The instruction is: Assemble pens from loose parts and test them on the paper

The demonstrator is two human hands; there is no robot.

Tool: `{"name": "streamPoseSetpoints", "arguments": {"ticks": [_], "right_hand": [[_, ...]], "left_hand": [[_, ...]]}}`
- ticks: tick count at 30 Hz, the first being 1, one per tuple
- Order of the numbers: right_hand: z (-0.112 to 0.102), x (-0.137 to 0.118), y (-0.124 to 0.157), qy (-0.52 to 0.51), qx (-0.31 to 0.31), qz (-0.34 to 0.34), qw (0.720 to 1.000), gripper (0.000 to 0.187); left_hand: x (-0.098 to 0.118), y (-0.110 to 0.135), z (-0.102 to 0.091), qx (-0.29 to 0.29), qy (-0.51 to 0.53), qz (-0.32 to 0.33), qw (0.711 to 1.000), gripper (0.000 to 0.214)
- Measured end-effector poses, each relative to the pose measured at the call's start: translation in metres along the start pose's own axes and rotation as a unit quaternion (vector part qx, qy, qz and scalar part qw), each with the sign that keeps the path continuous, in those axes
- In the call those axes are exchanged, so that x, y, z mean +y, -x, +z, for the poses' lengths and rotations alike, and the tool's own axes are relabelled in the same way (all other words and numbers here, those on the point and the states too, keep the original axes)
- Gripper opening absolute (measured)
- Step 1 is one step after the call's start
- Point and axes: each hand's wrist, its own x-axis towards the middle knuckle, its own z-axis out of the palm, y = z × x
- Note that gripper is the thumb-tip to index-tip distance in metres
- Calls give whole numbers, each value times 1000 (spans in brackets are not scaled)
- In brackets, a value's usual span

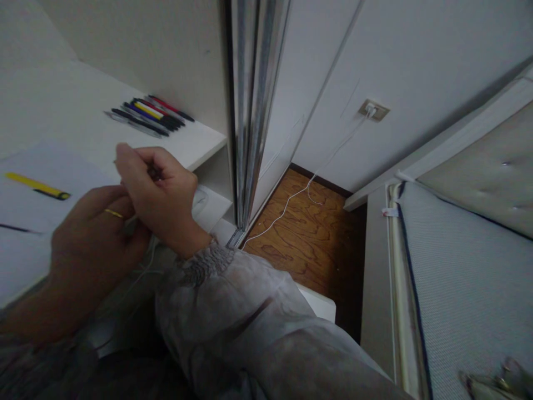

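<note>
Both hands together over left-side table, pens and paper close by

Head view: left hand [94, 239], gold ring [113, 213] on one finger, touching right hand [160, 197] just above the table [200, 139]. Fingers of both hands curled in, hardly open; something dark shows inside the right hand's curl, too dim to name, so cannot tell what either has hold of. Row of pens [147, 115] lies on the table beyond the right hand, side by side, near the upright panel [183, 61]; black, red, yellow, blue and clear ones. White paper [79, 172] on the table at left, partly behind the left hand. Yellow-and-black stick [37, 186] lies on the paper, pen or cutter, cannot tell; thin dark stick [19, 228] nearer, cut off at the frame edge. Grey sleeve [258, 328] on right arm. Right of the table: metal rails [250, 105], wood floor [308, 233], white cable [283, 211] running up to a wall socket [381, 113], then mattress [470, 289] and padded headboard [491, 161]
</note>
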Motion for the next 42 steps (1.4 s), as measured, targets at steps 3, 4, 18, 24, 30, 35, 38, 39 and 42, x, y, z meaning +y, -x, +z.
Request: {"name": "streamPoseSetpoints", "arguments": {"ticks": [3, 4, 18, 24, 30, 35, 38, 39, 42], "right_hand": [[20, -4, 7, -32, 26, -47, 998, 23], [27, -5, 9, -38, 20, -53, 998, 22], [125, -7, 28, -11, -131, -54, 990, 25], [152, -3, 32, 17, -190, -75, 979, 25], [170, 3, 25, 70, -246, -130, 958, 27], [175, 9, 9, 168, -292, -170, 926, 31], [174, 13, -2, 228, -314, -194, 901, 32], [173, 14, -6, 255, -326, -202, 888, 32], [169, 15, -13, 352, -376, -220, 829, 29]], "left_hand": [[-10, 5, -17, -5, -64, 50, 997, 16], [-14, 8, -23, -4, -71, 55, 996, 15], [-73, 28, -94, 33, -121, -15, 992, 15], [-93, 35, -111, 33, -90, -51, 994, 18], [-120, 39, -125, 49, -61, -87, 993, 16], [-150, 46, -132, 93, -33, -234, 967, 19], [-160, 50, -133, 89, -42, -307, 947, 22], [-162, 50, -132, 83, -45, -321, 942, 23], [-162, 50, -130, 41, -49, -367, 928, 31]]}}
